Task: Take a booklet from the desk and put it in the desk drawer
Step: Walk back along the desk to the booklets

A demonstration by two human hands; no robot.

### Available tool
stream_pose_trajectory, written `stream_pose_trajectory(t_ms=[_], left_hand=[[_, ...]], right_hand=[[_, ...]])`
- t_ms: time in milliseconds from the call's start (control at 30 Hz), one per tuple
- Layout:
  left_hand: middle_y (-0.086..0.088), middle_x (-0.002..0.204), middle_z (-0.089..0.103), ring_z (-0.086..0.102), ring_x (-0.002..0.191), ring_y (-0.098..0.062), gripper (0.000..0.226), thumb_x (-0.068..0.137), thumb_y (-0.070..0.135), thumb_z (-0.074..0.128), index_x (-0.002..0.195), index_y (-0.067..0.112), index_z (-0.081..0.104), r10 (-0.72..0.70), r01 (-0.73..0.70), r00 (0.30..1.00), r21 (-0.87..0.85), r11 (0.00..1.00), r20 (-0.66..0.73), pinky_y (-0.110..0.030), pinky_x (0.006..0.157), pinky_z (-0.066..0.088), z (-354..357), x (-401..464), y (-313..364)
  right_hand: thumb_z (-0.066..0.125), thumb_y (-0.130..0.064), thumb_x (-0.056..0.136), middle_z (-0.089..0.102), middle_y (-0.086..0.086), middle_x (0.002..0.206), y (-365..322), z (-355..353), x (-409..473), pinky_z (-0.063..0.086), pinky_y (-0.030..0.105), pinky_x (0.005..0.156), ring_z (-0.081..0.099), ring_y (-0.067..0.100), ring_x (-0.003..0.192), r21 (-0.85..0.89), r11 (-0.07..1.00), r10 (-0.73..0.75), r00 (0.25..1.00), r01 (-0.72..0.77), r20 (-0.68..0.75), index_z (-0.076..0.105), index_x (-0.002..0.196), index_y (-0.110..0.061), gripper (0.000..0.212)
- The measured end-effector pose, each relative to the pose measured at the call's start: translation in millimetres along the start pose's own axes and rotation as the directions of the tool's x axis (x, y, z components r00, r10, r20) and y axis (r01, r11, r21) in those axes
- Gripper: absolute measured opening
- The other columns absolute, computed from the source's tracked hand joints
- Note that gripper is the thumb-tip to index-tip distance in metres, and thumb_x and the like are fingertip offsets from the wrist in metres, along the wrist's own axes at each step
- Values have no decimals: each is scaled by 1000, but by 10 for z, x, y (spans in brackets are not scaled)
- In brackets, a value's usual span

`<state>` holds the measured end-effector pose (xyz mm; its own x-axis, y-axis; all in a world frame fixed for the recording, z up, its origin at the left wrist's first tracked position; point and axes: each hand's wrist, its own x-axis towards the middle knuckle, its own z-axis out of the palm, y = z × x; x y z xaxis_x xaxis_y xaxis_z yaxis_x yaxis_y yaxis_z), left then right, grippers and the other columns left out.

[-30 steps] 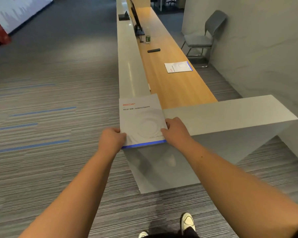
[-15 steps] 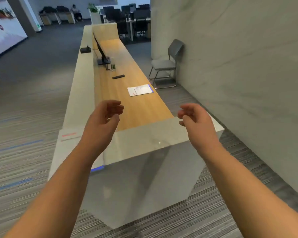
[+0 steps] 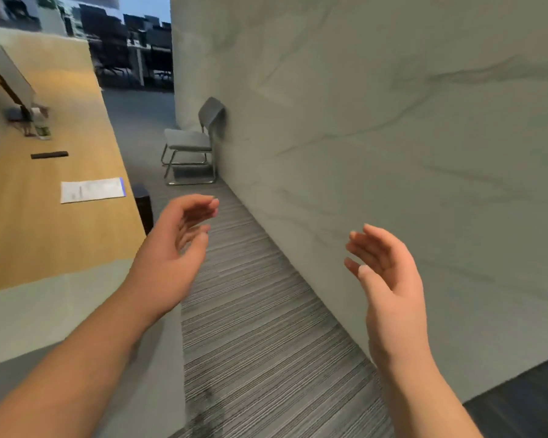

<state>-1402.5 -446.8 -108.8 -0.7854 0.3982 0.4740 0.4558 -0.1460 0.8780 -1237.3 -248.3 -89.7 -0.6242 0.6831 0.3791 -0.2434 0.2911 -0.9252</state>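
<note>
Bare and empty, the left hand [image 3: 171, 257] and right hand [image 3: 389, 273] hang loosely spread above the carpet, holding nothing, likely mid-walk. Well to the left, a booklet [image 3: 91, 190] lies flat on the wooden bench [image 3: 45, 235], waiting untouched; no drawer shows.

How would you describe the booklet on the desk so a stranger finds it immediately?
Look at the long wooden desk on the left. Near its right edge lies a flat white booklet with a blue strip; the only neighbour, a black bar, lies farther back.
</note>
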Motion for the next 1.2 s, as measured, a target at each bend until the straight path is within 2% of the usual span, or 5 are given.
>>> stream_pose_trajectory(t_ms=[233, 400, 767, 1000, 1200], left_hand=[[5, 127, 60, 56, 123, -8, 54, 91, -13, 46, 115, 35, 51, -43, 46, 995, 40, 998, -86, -21, 107, 42, 607, 1023, -727], [-1, 126, 60, 57, 124, -13, 58, 92, -12, 44, 111, 43, 51, -51, 54, 970, 9, 998, -236, -41, 109, 43, 870, 2092, -1483], [-3, 129, 59, 55, 126, -15, 46, 92, -10, 44, 122, 24, 50, -111, 163, 927, 117, 980, -358, -44, 107, 44, 650, 3892, -2688], [-5, 128, 60, 55, 126, -16, 55, 92, -14, 41, 114, 35, 51, -185, 328, 805, 163, 930, -564, -43, 109, 42, 247, 4914, -3891], [6, 116, 61, 59, 116, -8, 50, 91, -15, 43, 116, 28, 50, -303, 519, 625, 93, 850, -719, -41, 110, 42, -280, 5870, -4827]], right_hand=[[38, 20, 90, 66, 2, 121, 568, 22, 1399, 51, 41, 102, 63, 11, 115, 65, 997, -33, 998, 30, 47, 58, 119, -23, 56], [42, 9, 82, 65, 3, 122, 1167, 364, 2705, 50, 42, 102, 62, 13, 116, 2, 999, -47, 993, 47, 112, 57, 122, -18, 50], [46, 4, 85, 65, -1, 117, 2290, 1644, 4993, 50, 42, 102, 63, 12, 113, 63, 998, -14, 930, -10, 367, 58, 114, -26, 44], [42, 16, 91, 65, 1, 120, 3437, 2839, 6311, 51, 34, 101, 61, 10, 116, 61, 994, 40, 802, -95, 596, 57, 116, -25, 51], [43, 9, 85, 66, -4, 116, 4396, 4474, 7489, 48, 44, 104, 62, 12, 115, 18, 986, 88, 610, -166, 787, 57, 111, -38, 55]])
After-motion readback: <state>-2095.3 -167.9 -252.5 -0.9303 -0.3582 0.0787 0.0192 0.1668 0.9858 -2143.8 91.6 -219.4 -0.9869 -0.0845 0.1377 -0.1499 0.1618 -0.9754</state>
